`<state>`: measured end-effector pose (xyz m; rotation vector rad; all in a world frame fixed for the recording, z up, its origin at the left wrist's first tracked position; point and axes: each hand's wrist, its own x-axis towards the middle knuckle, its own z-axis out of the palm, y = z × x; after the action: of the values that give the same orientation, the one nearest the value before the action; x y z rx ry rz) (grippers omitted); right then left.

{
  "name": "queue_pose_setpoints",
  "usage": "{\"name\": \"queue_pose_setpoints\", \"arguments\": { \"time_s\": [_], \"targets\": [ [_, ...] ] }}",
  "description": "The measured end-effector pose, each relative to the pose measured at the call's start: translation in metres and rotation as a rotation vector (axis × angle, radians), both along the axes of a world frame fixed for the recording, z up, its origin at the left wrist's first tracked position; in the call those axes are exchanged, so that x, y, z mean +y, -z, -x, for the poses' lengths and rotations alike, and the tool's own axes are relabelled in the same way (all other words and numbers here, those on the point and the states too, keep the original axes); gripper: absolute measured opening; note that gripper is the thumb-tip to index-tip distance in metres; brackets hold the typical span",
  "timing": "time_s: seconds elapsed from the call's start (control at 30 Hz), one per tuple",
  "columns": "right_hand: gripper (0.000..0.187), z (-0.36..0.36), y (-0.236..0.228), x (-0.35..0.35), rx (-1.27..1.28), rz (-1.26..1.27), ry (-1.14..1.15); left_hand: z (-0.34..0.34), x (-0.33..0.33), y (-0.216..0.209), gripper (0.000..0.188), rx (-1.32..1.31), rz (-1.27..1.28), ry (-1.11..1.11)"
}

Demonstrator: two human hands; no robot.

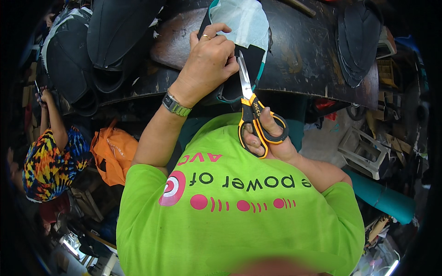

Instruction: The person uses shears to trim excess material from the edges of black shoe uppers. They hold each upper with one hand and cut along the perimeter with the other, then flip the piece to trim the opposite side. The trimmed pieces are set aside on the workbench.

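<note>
My left hand (209, 57), wearing a ring and a wristwatch, is closed on a black fabric shoe upper (263, 69) with a white lining patch and a teal edge. The piece lies over the near edge of the dark table, and the fingertips under the hand are partly hidden. In my right hand (278, 145) is a pair of scissors (247, 89) with black and yellow handles, thumb and fingers through the loops. Its blades look nearly together, pointing away from me, with the tips at the black fabric beside my left thumb.
Black shoe uppers lie stacked on the table (304, 64) at the left (69, 55) and the right (359, 41). An orange bag (115, 152) hangs below at left. Another person in a colourful shirt (50, 156) works farther left. A grey plastic stool (363, 149) and a teal roll (382, 195) are at right.
</note>
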<state>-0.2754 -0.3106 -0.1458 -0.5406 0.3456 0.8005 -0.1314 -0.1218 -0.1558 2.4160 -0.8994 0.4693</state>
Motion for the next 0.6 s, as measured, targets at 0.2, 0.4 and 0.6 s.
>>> {"name": "queue_pose_setpoints", "arguments": {
  "time_s": [0.2,0.4,0.6],
  "targets": [
    [0.056,0.0019,0.0025,0.0001,-0.034,0.014,-0.025,0.0013,0.0010,0.0003,0.015,0.005,0.004,-0.003],
    [0.048,0.0016,0.0034,-0.0029,-0.041,-0.003,-0.024,0.0011,0.0018,0.0004,0.015,0.012,-0.013,-0.011],
    [0.043,-0.0019,0.0015,-0.0049,-0.087,0.033,-0.052,0.0004,0.0037,-0.0020,0.013,0.026,-0.053,-0.016]
  ]
}}
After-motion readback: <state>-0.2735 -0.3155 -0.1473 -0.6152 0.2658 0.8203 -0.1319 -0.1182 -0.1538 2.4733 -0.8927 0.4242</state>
